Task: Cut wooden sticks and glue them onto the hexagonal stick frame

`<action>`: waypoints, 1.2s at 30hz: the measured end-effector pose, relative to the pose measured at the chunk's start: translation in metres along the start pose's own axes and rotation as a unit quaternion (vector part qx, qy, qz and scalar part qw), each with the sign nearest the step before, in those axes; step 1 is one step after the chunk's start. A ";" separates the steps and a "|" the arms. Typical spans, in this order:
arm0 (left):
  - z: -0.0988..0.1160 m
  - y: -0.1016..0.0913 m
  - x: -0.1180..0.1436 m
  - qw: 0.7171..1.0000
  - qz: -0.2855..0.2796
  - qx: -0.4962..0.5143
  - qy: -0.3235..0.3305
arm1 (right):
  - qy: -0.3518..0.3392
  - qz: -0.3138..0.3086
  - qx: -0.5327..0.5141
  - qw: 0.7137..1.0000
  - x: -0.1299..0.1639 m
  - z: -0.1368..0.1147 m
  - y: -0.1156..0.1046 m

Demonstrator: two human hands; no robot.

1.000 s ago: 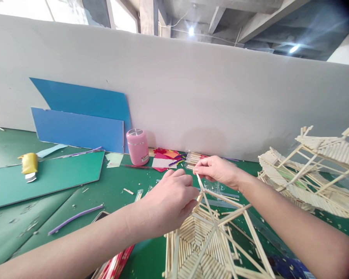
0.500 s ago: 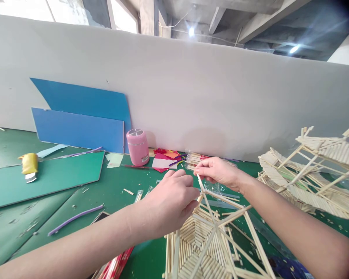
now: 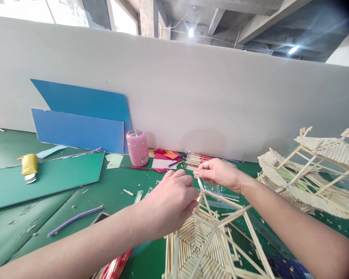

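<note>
A hexagonal frame of pale wooden sticks [image 3: 203,244] stands on the green table in front of me, low in the view. My left hand [image 3: 170,201] grips the frame at its upper left corner. My right hand [image 3: 218,172] pinches the top end of one upright stick [image 3: 202,192] that rises from the frame. Both hands meet at that corner, fingertips nearly touching.
A larger stick-built model [image 3: 311,174] sits at the right. A pink cylindrical container [image 3: 137,147] stands by the white wall, with blue boards [image 3: 81,120] behind. A green cutting mat [image 3: 46,176], a yellow utility knife [image 3: 29,166], a purple strip [image 3: 72,219] and coloured papers [image 3: 165,159] lie around.
Almost nothing has moved. My right hand has lifted very slightly at the top of the stick; my left hand stays on the frame corner.
</note>
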State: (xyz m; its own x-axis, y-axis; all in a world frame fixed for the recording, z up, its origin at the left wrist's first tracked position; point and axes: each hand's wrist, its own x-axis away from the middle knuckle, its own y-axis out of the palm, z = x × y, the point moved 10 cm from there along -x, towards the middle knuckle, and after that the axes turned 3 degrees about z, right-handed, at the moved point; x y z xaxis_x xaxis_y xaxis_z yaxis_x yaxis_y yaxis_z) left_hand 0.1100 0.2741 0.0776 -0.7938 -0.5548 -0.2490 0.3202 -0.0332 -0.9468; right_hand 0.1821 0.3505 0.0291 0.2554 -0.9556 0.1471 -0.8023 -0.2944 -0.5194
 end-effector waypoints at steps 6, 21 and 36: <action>0.001 0.001 0.001 1.000 0.006 -0.006 0.006 | -0.007 -0.012 -0.001 1.000 -0.003 0.005 0.006; -0.002 0.004 0.001 1.000 0.006 0.006 0.012 | -0.013 0.034 0.019 0.999 -0.005 0.004 0.002; -0.001 0.004 0.001 1.000 0.005 -0.001 0.012 | -0.008 0.080 0.046 0.996 -0.004 0.004 -0.004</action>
State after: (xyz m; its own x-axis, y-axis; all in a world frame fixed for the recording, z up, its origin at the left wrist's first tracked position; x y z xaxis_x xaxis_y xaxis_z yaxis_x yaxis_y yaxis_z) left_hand 0.1098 0.2747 0.0731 -0.8029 -0.5348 -0.2635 0.3271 -0.0256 -0.9446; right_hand 0.1866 0.3553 0.0278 0.1368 -0.9897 0.0434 -0.7805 -0.1346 -0.6105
